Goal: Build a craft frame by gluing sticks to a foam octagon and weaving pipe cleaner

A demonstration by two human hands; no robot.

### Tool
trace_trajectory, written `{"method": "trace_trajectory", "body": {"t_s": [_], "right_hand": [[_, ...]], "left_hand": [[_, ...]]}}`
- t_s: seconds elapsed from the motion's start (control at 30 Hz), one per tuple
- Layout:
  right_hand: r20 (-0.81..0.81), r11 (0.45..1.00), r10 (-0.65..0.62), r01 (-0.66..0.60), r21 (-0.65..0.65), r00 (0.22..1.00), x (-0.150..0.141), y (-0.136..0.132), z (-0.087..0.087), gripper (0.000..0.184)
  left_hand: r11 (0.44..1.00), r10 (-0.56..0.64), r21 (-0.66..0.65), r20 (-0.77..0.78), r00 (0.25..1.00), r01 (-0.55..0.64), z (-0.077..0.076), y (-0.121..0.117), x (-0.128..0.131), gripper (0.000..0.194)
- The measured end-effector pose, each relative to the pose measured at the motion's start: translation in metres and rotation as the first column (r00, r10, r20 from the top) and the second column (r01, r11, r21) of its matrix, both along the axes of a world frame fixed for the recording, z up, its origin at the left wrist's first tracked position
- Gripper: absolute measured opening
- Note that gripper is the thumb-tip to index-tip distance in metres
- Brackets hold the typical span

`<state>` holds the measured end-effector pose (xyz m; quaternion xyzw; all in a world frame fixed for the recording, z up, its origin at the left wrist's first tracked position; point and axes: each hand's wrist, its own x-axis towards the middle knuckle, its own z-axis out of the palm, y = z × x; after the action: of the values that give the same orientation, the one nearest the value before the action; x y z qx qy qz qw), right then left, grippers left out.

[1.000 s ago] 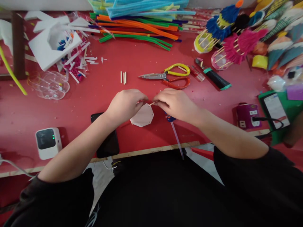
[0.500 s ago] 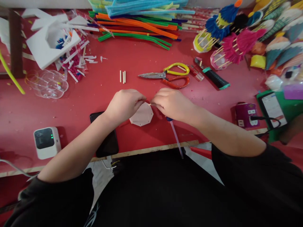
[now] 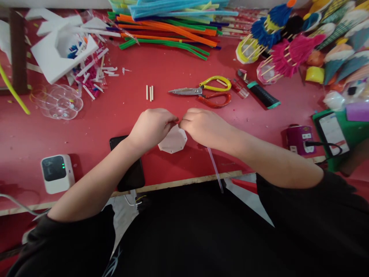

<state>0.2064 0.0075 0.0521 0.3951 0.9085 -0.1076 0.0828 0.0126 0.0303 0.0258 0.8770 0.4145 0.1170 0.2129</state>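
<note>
A white octagonal plate (image 3: 172, 143) with small holes or dots near its edge lies in front of me, below my fingertips. My left hand (image 3: 152, 126) is closed in a pinch at its upper edge; what it pinches is hidden. My right hand (image 3: 203, 126) is closed too, fingertips almost touching those of the left. The short wooden stick seen in its fingers earlier is now covered by them. Beneath the right wrist a translucent glue stick (image 3: 215, 168) pokes out of a mostly hidden glue gun. Several short wooden sticks (image 3: 150, 93) lie beyond the left hand.
Beyond my hands lie scissors (image 3: 186, 91) and a black-and-teal cutter tool (image 3: 263, 95). Pipe cleaners (image 3: 170, 30) are heaped at the back, foam scraps (image 3: 54, 65) at back left. A phone (image 3: 131, 173) lies under my left forearm. A purple power socket (image 3: 300, 140) stands right.
My right hand has shifted slightly left toward the left hand's fingertips. The small wooden stick between them has gone out of sight behind the fingers. My left hand has barely moved.
</note>
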Motion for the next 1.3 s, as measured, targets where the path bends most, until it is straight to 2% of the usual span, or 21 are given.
{"method": "trace_trajectory", "body": {"t_s": [0.23, 0.4, 0.63, 0.8, 0.93, 1.03, 1.1, 1.17, 1.2, 1.23, 1.3], "right_hand": [[-0.017, 0.999, -0.040, 0.040, -0.033, 0.999, -0.001, -0.002, 0.002, 0.030], [-0.010, 0.997, -0.074, 0.074, -0.004, 0.997, -0.002, -0.005, 0.008, 0.032], [-0.027, 0.997, -0.070, 0.071, 0.037, 0.997, -0.001, -0.005, 0.004, 0.030], [-0.155, 0.980, 0.009, 0.022, 0.198, 0.988, 0.003, -0.007, 0.002, 0.029], [-0.278, 0.949, 0.124, -0.032, 0.313, 0.952, 0.002, -0.007, -0.010, 0.034], [-0.373, 0.952, 0.141, -0.021, 0.307, 0.917, 0.002, -0.004, -0.015, 0.035], [-0.445, 0.963, 0.138, -0.014, 0.271, 0.885, 0.006, 0.003, -0.010, 0.031], [-0.511, 0.971, 0.094, 0.036, 0.237, 0.855, 0.013, 0.016, 0.001, 0.024], [-0.531, 0.966, 0.016, 0.123, 0.227, 0.847, 0.017, 0.025, 0.007, 0.021], [-0.551, 0.946, -0.080, 0.238, 0.222, 0.831, 0.023, 0.035, 0.012, 0.018], [-0.584, 0.853, -0.270, 0.472, 0.225, 0.765, 0.037, 0.062, 0.016, 0.011]], "left_hand": [[1.000, -0.005, 0.000, -0.015, 1.000, 0.005, 0.001, 0.001, 0.000, 0.031], [1.000, 0.000, 0.003, -0.018, 1.000, 0.000, 0.001, 0.002, 0.000, 0.029], [1.000, 0.003, -0.014, -0.020, 1.000, -0.003, 0.000, 0.002, 0.001, 0.028], [0.999, 0.010, -0.038, -0.085, 0.996, -0.014, 0.005, 0.001, 0.002, 0.024], [0.997, 0.016, -0.067, -0.104, 0.994, -0.023, 0.010, 0.000, 0.002, 0.024], [0.998, 0.024, -0.053, -0.125, 0.992, -0.031, 0.010, 0.000, 0.002, 0.022], [0.998, 0.029, -0.052, -0.109, 0.994, -0.035, 0.007, 0.000, 0.002, 0.022], [0.997, 0.039, -0.066, -0.072, 0.997, -0.044, 0.005, -0.001, 0.002, 0.023], [0.996, 0.045, -0.078, -0.049, 0.998, -0.049, 0.005, -0.001, 0.002, 0.027], [0.994, 0.051, -0.091, -0.029, 0.998, -0.053, 0.005, -0.001, 0.002, 0.032], [0.993, 0.058, -0.099, -0.009, 0.998, -0.059, 0.007, -0.002, 0.002, 0.043]]}}
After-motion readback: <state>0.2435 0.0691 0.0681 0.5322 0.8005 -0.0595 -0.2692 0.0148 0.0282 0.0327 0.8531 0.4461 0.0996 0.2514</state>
